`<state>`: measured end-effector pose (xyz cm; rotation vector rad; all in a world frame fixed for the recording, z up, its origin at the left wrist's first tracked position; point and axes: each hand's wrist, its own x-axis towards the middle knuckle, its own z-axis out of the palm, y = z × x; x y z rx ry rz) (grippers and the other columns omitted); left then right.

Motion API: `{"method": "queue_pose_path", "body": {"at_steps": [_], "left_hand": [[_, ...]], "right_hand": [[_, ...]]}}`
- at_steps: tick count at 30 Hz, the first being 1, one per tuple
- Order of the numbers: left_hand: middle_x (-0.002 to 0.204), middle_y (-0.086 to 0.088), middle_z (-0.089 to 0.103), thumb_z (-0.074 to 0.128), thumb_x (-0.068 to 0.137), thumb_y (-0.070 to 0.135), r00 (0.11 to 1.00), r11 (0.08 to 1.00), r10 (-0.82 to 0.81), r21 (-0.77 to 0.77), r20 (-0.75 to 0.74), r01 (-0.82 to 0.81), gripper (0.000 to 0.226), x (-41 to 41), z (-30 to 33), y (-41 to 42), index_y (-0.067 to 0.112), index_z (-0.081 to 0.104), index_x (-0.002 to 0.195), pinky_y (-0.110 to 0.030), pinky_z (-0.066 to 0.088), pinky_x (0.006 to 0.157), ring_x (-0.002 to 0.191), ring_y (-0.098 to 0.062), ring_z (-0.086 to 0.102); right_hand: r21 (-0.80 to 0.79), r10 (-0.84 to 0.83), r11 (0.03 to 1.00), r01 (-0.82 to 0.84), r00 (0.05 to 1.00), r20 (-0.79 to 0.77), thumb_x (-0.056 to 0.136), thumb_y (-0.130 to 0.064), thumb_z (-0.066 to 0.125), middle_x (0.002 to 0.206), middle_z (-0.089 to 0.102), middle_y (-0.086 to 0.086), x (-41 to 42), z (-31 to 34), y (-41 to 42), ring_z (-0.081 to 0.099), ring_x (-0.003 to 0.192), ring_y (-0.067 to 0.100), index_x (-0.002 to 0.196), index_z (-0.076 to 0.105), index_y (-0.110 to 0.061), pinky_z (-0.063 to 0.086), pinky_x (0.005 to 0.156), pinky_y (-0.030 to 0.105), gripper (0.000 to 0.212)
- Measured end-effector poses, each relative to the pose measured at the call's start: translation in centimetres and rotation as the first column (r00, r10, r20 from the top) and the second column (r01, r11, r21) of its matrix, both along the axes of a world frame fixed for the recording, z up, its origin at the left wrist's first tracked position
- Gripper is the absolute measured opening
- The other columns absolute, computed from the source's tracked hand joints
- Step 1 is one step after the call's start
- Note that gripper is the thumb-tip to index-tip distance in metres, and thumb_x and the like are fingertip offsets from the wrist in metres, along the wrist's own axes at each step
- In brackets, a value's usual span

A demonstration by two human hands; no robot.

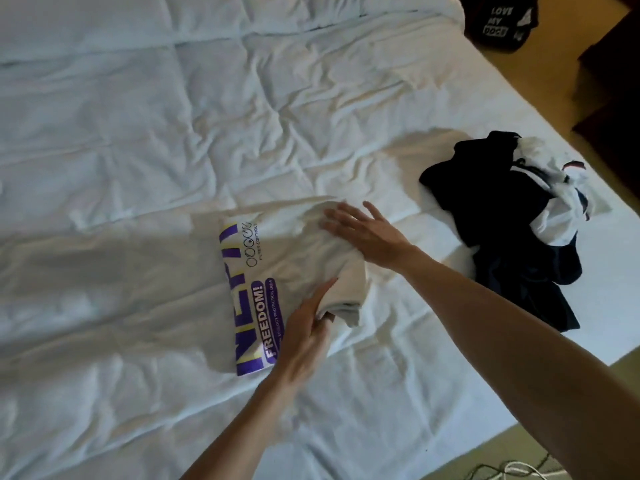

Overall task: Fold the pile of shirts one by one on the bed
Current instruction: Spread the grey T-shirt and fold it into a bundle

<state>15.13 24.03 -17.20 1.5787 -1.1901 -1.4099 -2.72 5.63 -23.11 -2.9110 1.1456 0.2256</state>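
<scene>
A white shirt [294,258] with purple and yellow print lies partly folded on the white bed [138,133], near its middle. My left hand [304,337] grips the shirt's near right edge, thumb on top of the cloth and fingers tucked under the fold. My right hand [363,232] lies flat on the far part of the shirt, fingers straight and spread. To the right sits a crumpled pile of shirts [502,209], dark navy with a white one [557,188] on top.
A black garment with white lettering [502,22] lies at the bed's far right corner. The bed's right edge runs diagonally, with tan floor beyond it. Dark furniture [616,81] stands at the far right. Cables [512,471] lie on the floor at the bottom.
</scene>
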Motion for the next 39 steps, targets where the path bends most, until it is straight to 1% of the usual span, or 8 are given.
{"method": "queue_pose_path", "body": {"at_steps": [6, 11, 15, 18, 26, 33, 36, 39], "left_hand": [[0.075, 0.019, 0.073, 0.045, 0.101, 0.002, 0.988, 0.992, 0.094, 0.099, -0.121, -0.082, 0.03, 6.0, 5.4, -0.5, 0.022, 0.067, 0.105, -0.017, 0.049, 0.071, 0.083, -0.009, 0.068], [0.053, 0.0, 0.066, 0.05, 0.094, -0.001, 0.888, 0.935, 0.346, 0.187, -0.302, -0.301, 0.027, 12.5, 9.4, -0.6, 0.004, 0.075, 0.085, -0.014, 0.049, 0.045, 0.043, -0.004, 0.061], [0.087, -0.011, 0.076, 0.059, 0.078, 0.013, 0.733, 0.906, 0.421, 0.214, -0.535, -0.365, 0.023, 18.2, 11.6, 0.5, 0.011, 0.082, 0.083, -0.028, 0.06, 0.063, 0.076, -0.019, 0.075], [0.094, -0.007, 0.077, 0.051, 0.082, 0.016, 0.691, 0.907, 0.417, 0.223, -0.59, -0.357, 0.032, 21.6, 12.8, 1.9, 0.014, 0.082, 0.09, -0.029, 0.059, 0.061, 0.083, -0.018, 0.075], [0.076, -0.014, 0.075, 0.054, 0.092, 0.026, 0.695, 0.789, 0.591, 0.474, -0.41, -0.391, 0.03, 29.0, 10.6, 2.5, 0.004, 0.074, 0.09, -0.028, 0.056, 0.047, 0.059, -0.022, 0.072], [0.07, -0.001, 0.065, 0.068, 0.091, 0.03, 0.777, 0.702, 0.612, 0.352, 0.148, -0.619, 0.018, 33.1, -1.8, 4.0, 0.021, 0.068, 0.075, -0.03, 0.044, 0.062, 0.069, -0.021, 0.06], [0.069, 0.002, 0.068, 0.071, 0.082, 0.043, 0.753, 0.757, 0.551, 0.164, 0.361, -0.632, 0.016, 33.6, -3.6, 3.8, 0.028, 0.07, 0.076, -0.037, 0.05, 0.074, 0.075, -0.023, 0.063], [0.086, 0.0, 0.072, 0.072, 0.088, 0.034, 0.682, 0.754, 0.547, 0.067, 0.486, -0.653, 0.016, 33.2, -3.6, 2.9, 0.019, 0.076, 0.095, -0.028, 0.045, 0.078, 0.085, -0.02, 0.063]], "right_hand": [[-0.011, 0.016, 1.0, -0.013, 0.938, 0.346, 0.079, -0.017, 0.077, 0.129, 0.065, 0.003, 1.0, 3.7, -1.7, 0.056, 0.125, 0.033, 0.118, 0.069, -0.019, 0.049, 0.096, 0.051, 0.04], [0.313, -0.265, 0.945, 0.093, 0.778, 0.569, 0.07, -0.012, 0.082, 0.109, 0.074, -0.003, 3.9, 8.8, -0.3, 0.065, 0.099, 0.005, 0.104, 0.077, -0.014, 0.055, 0.088, 0.038, 0.035], [0.769, -0.603, 0.638, -0.035, 0.598, 0.528, 0.071, -0.004, 0.068, 0.077, 0.072, -0.004, 7.6, 15.3, 2.3, 0.063, 0.072, 0.006, 0.092, 0.077, -0.006, 0.051, 0.066, 0.023, 0.024], [0.854, -0.635, 0.494, -0.162, 0.605, 0.481, 0.056, -0.004, 0.059, 0.054, 0.053, -0.004, 10.9, 19.2, 3.6, 0.047, 0.054, 0.008, 0.058, 0.067, -0.015, 0.034, 0.05, 0.02, 0.014], [0.993, -0.788, -0.074, -0.096, 0.615, 0.0, 0.065, -0.015, 0.059, 0.077, 0.067, 0.012, 19.3, 17.2, 3.6, 0.064, 0.065, 0.022, 0.084, 0.071, -0.004, 0.053, 0.061, 0.027, 0.025], [0.896, -0.948, 0.147, 0.42, 0.318, 0.006, 0.089, -0.021, 0.068, 0.084, 0.069, 0.008, 21.3, 3.6, 6.8, 0.066, 0.072, 0.024, 0.103, 0.064, -0.009, 0.054, 0.066, 0.032, 0.019], [0.666, -0.885, 0.437, 0.604, 0.422, 0.198, 0.087, -0.036, 0.068, 0.093, 0.073, 0.005, 22.0, 2.2, 9.4, 0.066, 0.091, 0.025, 0.093, 0.067, -0.015, 0.05, 0.081, 0.034, 0.021], [0.574, -0.833, 0.527, 0.627, 0.514, 0.204, 0.084, -0.051, 0.069, 0.074, 0.068, 0.003, 22.8, 2.8, 11.6, 0.06, 0.071, 0.022, 0.066, 0.067, -0.021, 0.044, 0.066, 0.032, 0.035]]}}
